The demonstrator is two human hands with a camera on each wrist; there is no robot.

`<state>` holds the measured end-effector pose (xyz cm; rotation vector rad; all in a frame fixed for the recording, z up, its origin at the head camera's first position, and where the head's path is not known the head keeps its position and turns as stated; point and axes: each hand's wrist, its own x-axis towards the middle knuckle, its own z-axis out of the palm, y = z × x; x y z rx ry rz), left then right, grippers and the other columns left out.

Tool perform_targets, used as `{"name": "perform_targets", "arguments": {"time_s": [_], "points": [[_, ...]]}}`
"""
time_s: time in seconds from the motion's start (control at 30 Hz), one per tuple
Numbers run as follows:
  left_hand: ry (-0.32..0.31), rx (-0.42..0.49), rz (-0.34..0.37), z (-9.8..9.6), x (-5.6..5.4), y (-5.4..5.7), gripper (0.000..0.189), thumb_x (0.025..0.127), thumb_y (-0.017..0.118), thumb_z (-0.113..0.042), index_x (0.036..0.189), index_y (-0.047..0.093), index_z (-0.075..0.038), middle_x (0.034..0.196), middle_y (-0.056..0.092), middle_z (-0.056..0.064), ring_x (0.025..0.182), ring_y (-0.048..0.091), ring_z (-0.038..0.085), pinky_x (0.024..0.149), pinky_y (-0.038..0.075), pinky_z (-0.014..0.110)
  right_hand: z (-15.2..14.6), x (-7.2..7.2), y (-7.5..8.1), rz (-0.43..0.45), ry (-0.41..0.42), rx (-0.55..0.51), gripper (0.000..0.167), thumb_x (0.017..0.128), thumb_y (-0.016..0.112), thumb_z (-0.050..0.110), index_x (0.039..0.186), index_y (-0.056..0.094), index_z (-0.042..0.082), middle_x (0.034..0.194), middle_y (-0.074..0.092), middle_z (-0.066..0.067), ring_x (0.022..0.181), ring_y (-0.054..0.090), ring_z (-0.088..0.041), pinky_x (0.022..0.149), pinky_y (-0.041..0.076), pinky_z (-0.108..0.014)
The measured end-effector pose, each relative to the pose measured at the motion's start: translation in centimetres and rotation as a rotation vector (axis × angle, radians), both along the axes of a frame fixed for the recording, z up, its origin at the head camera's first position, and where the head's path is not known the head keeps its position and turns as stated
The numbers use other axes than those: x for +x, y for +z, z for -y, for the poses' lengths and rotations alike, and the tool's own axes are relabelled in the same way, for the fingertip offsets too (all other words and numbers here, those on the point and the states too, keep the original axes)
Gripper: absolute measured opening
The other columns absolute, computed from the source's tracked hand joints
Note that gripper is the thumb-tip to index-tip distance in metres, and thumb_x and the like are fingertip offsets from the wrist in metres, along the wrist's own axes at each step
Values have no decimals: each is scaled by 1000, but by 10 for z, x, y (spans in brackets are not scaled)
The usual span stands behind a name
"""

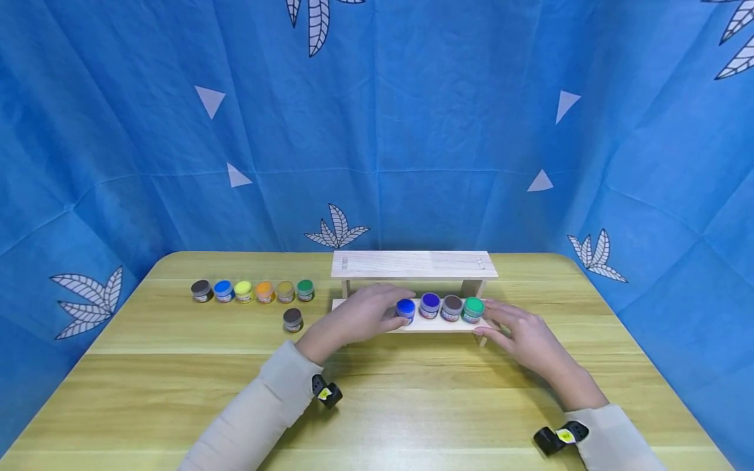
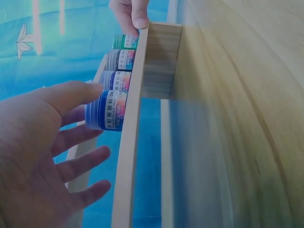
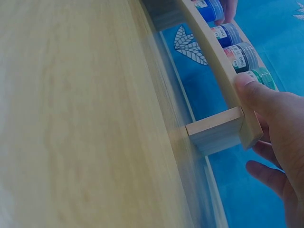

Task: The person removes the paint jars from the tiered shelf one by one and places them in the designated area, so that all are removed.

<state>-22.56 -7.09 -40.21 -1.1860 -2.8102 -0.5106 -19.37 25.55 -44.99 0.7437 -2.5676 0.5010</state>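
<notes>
My left hand (image 1: 368, 313) pinches a blue-lidded paint jar (image 1: 405, 311) between thumb and forefinger, at the left of a short row on the lower board of a pale wooden two-tier rack (image 1: 412, 263). In the left wrist view the other fingers spread beside the blue jar. To its right stand a purple-lidded jar (image 1: 430, 305), a brown-lidded jar (image 1: 451, 307) and a green-lidded jar (image 1: 474, 310). At the rack's right end my right hand (image 1: 524, 335) grips the lower board, thumb on the front edge beside the green jar, with the other fingers partly hidden behind it.
Left of the rack, a row of several paint jars (image 1: 265, 292) with dark, blue, yellow, orange, ochre and green lids stands on the wooden table (image 1: 424, 418). One dark-lidded jar (image 1: 292, 320) sits in front of that row. A blue curtain (image 1: 436, 131) hangs behind.
</notes>
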Motion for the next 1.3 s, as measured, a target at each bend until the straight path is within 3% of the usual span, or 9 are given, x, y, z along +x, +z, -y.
{"name": "perform_targets", "arguments": {"time_s": [0.13,0.47,0.77,1.07,1.3], "points": [[-7,-6,1,-2,1,0,47,96,63,-36,137,56,-13,131,60,4,122,55,20,104,43,36,0,0,0,-16,7,4,44,82,78,33,116,72,6,123,66,-13,112,62,-35,90,51,-54],[47,-41,-6,-2,3,-1,49,95,64,-40,136,58,-14,128,60,4,115,58,19,99,47,34,0,-1,0,-1,2,9,43,83,78,33,115,72,6,122,66,-14,112,62,-35,90,51,-54],[83,25,28,5,6,-2,46,92,67,-41,130,62,-14,119,65,0,102,62,12,90,51,29,0,-2,1,1,9,11,41,83,78,33,113,73,6,122,66,-14,113,61,-35,90,50,-54],[114,82,14,27,13,3,43,90,71,-38,126,64,-14,124,65,1,115,59,18,99,47,36,0,-3,0,6,7,13,42,83,78,34,114,73,7,123,66,-13,113,61,-35,90,50,-54],[129,117,-28,52,19,11,41,90,72,-35,123,66,-12,116,66,1,106,61,17,91,52,35,-1,-3,-1,-10,12,12,41,82,79,33,113,73,7,122,66,-13,113,62,-34,89,51,-54]]}}
